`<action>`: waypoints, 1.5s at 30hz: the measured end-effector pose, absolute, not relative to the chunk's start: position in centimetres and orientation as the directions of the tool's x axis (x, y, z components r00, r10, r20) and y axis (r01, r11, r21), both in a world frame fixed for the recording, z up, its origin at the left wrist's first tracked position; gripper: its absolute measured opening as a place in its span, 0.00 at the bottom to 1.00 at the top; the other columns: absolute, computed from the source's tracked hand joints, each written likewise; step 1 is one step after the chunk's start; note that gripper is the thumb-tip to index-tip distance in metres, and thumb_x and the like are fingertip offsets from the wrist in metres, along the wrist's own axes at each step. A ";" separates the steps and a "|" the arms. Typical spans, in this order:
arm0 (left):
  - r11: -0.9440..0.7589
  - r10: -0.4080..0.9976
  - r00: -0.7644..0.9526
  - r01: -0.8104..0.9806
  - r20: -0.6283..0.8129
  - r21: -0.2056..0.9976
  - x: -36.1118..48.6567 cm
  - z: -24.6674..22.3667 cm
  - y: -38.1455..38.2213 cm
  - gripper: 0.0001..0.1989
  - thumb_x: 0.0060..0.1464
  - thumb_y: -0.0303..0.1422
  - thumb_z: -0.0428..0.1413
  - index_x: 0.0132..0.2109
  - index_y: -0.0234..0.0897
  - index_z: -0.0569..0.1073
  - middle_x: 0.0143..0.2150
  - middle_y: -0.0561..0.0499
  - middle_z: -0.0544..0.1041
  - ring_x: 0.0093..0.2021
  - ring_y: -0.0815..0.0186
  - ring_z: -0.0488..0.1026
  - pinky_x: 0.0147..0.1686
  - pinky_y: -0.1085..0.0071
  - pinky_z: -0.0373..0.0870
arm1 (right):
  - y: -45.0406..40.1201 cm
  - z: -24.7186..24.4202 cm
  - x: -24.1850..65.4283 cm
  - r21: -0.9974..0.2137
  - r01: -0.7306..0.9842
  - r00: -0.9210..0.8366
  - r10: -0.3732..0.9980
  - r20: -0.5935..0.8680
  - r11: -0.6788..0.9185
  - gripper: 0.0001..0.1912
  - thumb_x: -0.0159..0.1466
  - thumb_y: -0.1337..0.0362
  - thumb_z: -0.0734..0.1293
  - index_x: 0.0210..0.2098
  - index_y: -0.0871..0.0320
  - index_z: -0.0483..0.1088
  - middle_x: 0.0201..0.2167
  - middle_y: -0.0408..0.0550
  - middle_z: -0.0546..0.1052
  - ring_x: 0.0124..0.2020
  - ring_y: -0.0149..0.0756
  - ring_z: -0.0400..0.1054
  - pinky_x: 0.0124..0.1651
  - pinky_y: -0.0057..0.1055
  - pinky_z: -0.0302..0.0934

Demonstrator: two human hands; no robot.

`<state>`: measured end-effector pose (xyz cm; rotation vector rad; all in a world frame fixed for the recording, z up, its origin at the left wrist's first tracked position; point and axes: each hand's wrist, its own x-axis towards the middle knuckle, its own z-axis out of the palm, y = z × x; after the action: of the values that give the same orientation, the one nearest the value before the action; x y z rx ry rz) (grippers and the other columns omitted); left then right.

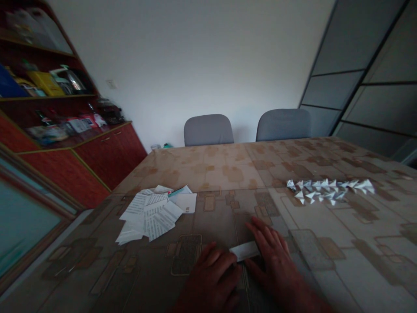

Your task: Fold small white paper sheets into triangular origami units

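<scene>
A small folded strip of white paper (245, 251) lies on the patterned tablecloth (228, 174) near the front edge. My left hand (211, 278) rests knuckles-up on the strip's left end. Over its right end my right hand (273, 256) presses flat, fingers pointing away from me. Only the middle of the strip shows between them. To the left sits a loose pile of printed paper slips (153, 213). At the right lies a row of several folded white paper triangles (329, 190).
Two grey chairs (208, 129) (283, 124) stand at the table's far side. A red-brown cabinet with cluttered shelves (65, 130) fills the left wall. Dark sliding panels (365, 78) are at the right. A framed pane (22, 217) leans at the near left.
</scene>
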<state>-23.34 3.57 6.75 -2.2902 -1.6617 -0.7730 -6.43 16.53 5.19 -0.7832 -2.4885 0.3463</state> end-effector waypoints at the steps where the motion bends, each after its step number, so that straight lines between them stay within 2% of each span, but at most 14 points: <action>1: -0.341 0.821 0.224 0.930 0.526 0.136 -23.4 6.7 3.5 0.11 0.61 0.36 0.50 0.46 0.37 0.72 0.44 0.47 0.75 0.42 0.59 0.70 0.53 0.54 0.64 | 16.5 5.2 -6.5 -0.373 0.463 -0.713 0.587 0.383 0.805 0.33 0.57 0.67 0.63 0.62 0.57 0.57 0.62 0.63 0.64 0.61 0.55 0.60 0.56 0.56 0.58; 9: -0.355 0.857 0.239 0.916 0.456 0.187 -23.6 8.0 3.6 0.09 0.61 0.36 0.53 0.46 0.38 0.72 0.43 0.50 0.76 0.42 0.61 0.70 0.56 0.54 0.60 | 18.7 5.5 -5.0 -0.413 0.535 -0.707 0.658 0.259 0.737 0.33 0.54 0.70 0.61 0.61 0.58 0.61 0.63 0.60 0.64 0.62 0.54 0.60 0.56 0.56 0.60; 12: -0.328 0.892 0.223 0.918 0.394 0.223 -23.5 8.6 4.2 0.07 0.59 0.35 0.56 0.44 0.39 0.72 0.40 0.52 0.76 0.41 0.62 0.70 0.57 0.56 0.60 | 19.2 6.4 -4.7 -0.464 0.446 -0.745 0.605 0.282 0.765 0.29 0.56 0.71 0.62 0.58 0.57 0.65 0.60 0.58 0.68 0.60 0.51 0.62 0.56 0.53 0.61; 16: -0.214 0.958 0.154 0.945 0.243 0.247 -23.1 9.9 5.7 0.08 0.57 0.33 0.60 0.43 0.38 0.72 0.40 0.51 0.74 0.42 0.61 0.69 0.46 0.64 0.68 | 18.9 8.2 -5.0 -0.520 0.246 -0.834 0.452 0.316 0.818 0.16 0.62 0.73 0.62 0.47 0.54 0.73 0.53 0.53 0.74 0.55 0.44 0.67 0.55 0.43 0.64; 20: -0.170 0.976 0.142 0.971 0.164 0.169 -22.7 10.4 7.0 0.07 0.55 0.33 0.62 0.39 0.37 0.72 0.39 0.52 0.74 0.39 0.62 0.70 0.40 0.67 0.69 | 18.4 9.2 -5.4 -0.482 0.129 -0.872 0.331 0.362 0.867 0.14 0.59 0.76 0.68 0.42 0.53 0.76 0.46 0.47 0.79 0.49 0.43 0.70 0.52 0.41 0.64; 25: -0.228 0.949 0.213 0.973 0.233 0.037 -22.6 9.7 7.4 0.05 0.54 0.28 0.61 0.35 0.35 0.72 0.33 0.52 0.74 0.34 0.62 0.70 0.35 0.69 0.68 | 18.5 9.6 -5.7 -0.468 0.115 -0.881 0.307 0.359 0.876 0.16 0.58 0.77 0.70 0.42 0.53 0.76 0.43 0.45 0.79 0.45 0.43 0.71 0.49 0.40 0.64; 28: -0.236 0.935 0.218 0.971 0.280 0.031 -22.8 9.3 7.3 0.05 0.54 0.24 0.60 0.33 0.35 0.71 0.30 0.52 0.73 0.31 0.63 0.70 0.32 0.70 0.67 | 18.5 9.8 -5.9 -0.453 0.107 -0.883 0.294 0.366 0.885 0.15 0.58 0.77 0.70 0.41 0.54 0.75 0.41 0.45 0.80 0.43 0.42 0.71 0.48 0.39 0.64; 30: -0.225 0.933 0.189 0.971 0.305 0.087 -23.0 9.2 7.2 0.05 0.53 0.23 0.59 0.31 0.35 0.71 0.29 0.52 0.73 0.30 0.64 0.70 0.30 0.71 0.65 | 18.4 9.9 -6.0 -0.449 0.116 -0.876 0.305 0.375 0.886 0.12 0.59 0.76 0.69 0.39 0.55 0.75 0.38 0.45 0.79 0.41 0.41 0.71 0.46 0.38 0.63; 32: -0.206 0.932 0.133 0.960 0.337 0.191 -23.1 9.2 7.2 0.05 0.52 0.22 0.58 0.31 0.36 0.72 0.28 0.52 0.74 0.29 0.65 0.70 0.29 0.72 0.64 | 18.3 10.0 -6.2 -0.448 0.133 -0.865 0.325 0.383 0.884 0.07 0.62 0.74 0.68 0.34 0.56 0.74 0.33 0.44 0.78 0.37 0.40 0.71 0.42 0.37 0.62; 37: -0.183 0.904 -0.046 0.856 0.425 0.483 -22.9 9.7 7.2 0.05 0.49 0.23 0.59 0.31 0.37 0.74 0.29 0.52 0.75 0.32 0.65 0.72 0.32 0.72 0.63 | 18.0 10.2 -6.2 -0.473 0.158 -0.841 0.369 0.395 0.867 0.07 0.65 0.72 0.66 0.30 0.57 0.70 0.27 0.43 0.74 0.33 0.38 0.69 0.37 0.34 0.59; 41: -0.195 0.875 -0.104 0.818 0.472 0.541 -22.5 9.8 7.2 0.06 0.46 0.21 0.57 0.29 0.36 0.74 0.27 0.52 0.74 0.29 0.67 0.71 0.30 0.73 0.61 | 17.5 10.2 -6.3 -0.477 0.134 -0.831 0.361 0.424 0.869 0.06 0.66 0.68 0.65 0.31 0.56 0.69 0.27 0.43 0.74 0.33 0.38 0.68 0.38 0.34 0.57; 45: -0.168 0.880 -0.144 0.797 0.453 0.580 -22.3 9.7 7.3 0.08 0.41 0.18 0.56 0.27 0.36 0.74 0.24 0.52 0.73 0.27 0.68 0.70 0.28 0.75 0.59 | 17.3 10.4 -6.3 -0.459 0.118 -0.841 0.334 0.426 0.881 0.08 0.68 0.68 0.63 0.31 0.56 0.69 0.27 0.44 0.74 0.33 0.38 0.68 0.37 0.34 0.57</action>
<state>-22.28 7.34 9.74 -2.1196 -2.0891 -1.2951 -6.26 17.34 10.37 -0.3277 -2.5408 0.5761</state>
